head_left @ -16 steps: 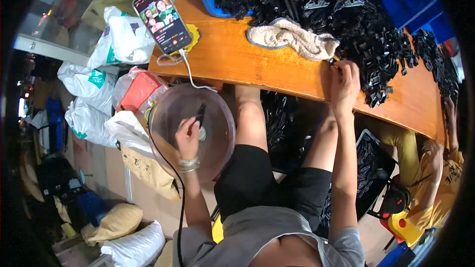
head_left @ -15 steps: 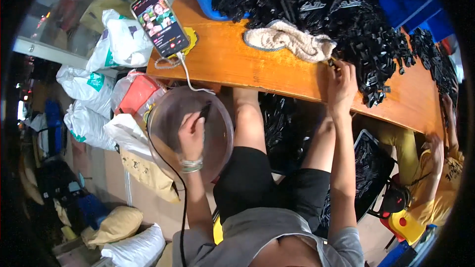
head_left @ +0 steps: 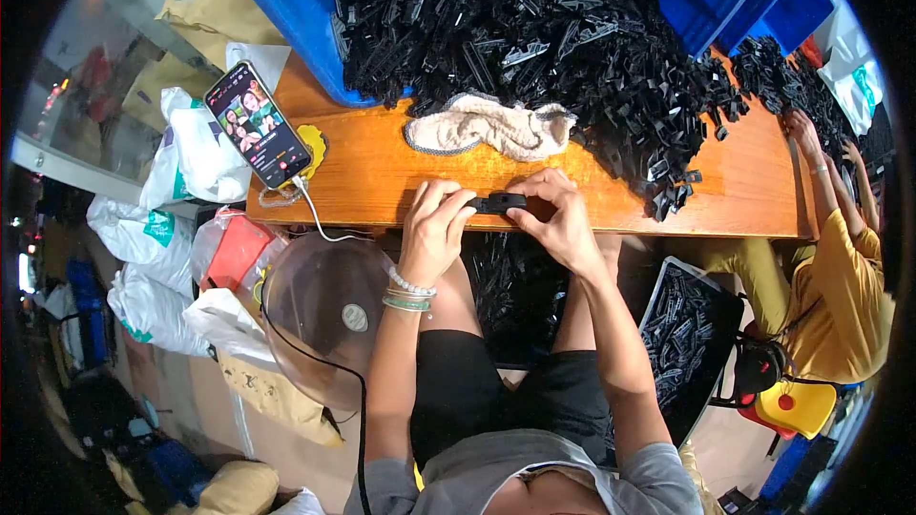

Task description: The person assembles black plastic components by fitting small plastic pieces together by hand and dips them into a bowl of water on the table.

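Observation:
Close to the front edge of the wooden table (head_left: 382, 183), both hands meet at a small, narrow black plastic piece (head_left: 508, 201). My left hand (head_left: 437, 234) pinches its left end between thumb and fingers. The right end is gripped by my right hand (head_left: 561, 226), thumb below and fingers above. Whether the piece is one part or two joined parts, I cannot tell. A crumpled cream cloth (head_left: 491, 126) with a dark edge lies just beyond the hands. Behind it spreads a large heap of similar black plastic pieces (head_left: 496, 29), spilling toward the right.
A phone (head_left: 258, 126) leans on a yellow stand at the table's left, its white cable hanging down. Left of my legs is a clear round tub (head_left: 320, 324). A blue bin (head_left: 277, 10) backs the heap. At right, a co-worker (head_left: 840, 296) in yellow reaches over the table.
My left hand has moved from above the tub to the table edge. My right hand has come left from the heap, and both now hold the black piece. The view has shifted.

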